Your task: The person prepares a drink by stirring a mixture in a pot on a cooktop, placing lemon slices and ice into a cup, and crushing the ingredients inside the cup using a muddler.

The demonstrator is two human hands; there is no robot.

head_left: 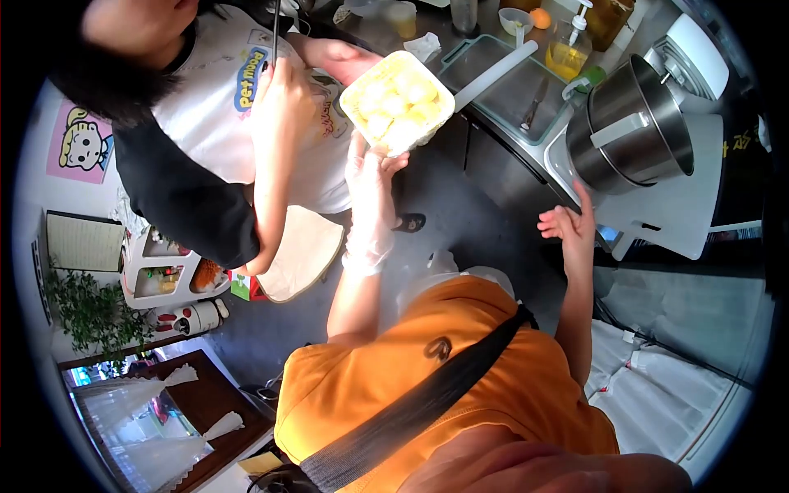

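A square pale tub (450,105) full of yellow food chunks (394,97) is in front of me, tilted towards the camera. My left hand (374,177), in a clear thin glove, grips the tub by its near edge. My right hand (569,222) is bare and holds nothing. Its fingers are apart, with the index finger stretched out, near the counter edge below the steel mixer bowl (633,123). A co-worker's hand (341,62) is at the tub's far left side; I cannot tell whether it bears any weight. The co-worker's other hand (283,94) holds a thin dark stick (277,33).
On the counter lie a glass-like tray (485,62) with a knife (536,103), a pump bottle of yellow liquid (567,53), a white bowl (516,20) and a white stand mixer (694,57). The co-worker stands close at the left, beside a beige round-edged seat or board (304,251).
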